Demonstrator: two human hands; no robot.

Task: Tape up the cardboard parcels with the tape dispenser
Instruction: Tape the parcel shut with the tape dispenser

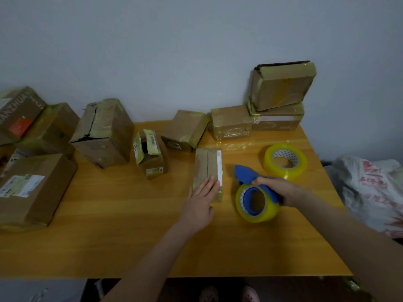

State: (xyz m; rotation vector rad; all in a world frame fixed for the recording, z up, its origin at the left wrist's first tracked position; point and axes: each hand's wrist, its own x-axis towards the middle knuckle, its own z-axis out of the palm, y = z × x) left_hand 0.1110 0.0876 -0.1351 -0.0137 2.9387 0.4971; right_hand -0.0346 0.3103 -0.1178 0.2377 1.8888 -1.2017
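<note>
Left hand [201,197], fingers [210,184] flat, pins small flat brown cardboard parcel [207,164]; likely light, slides easily. Right hand [274,187] grasps blue plastic tape dispenser [244,174].

You are in a plain room, most likely in a home. You stand at one small wooden table [109,236] pushed against a bare pale wall [174,40]. Used cardboard boxes [104,131] with old labels crowd the back and left of the table. A spare roll of tape [285,160] lies there too. A soft white plastic bag [370,188] with red print lies to your right. Pink house shoes [209,294] show below the table edge.
</note>
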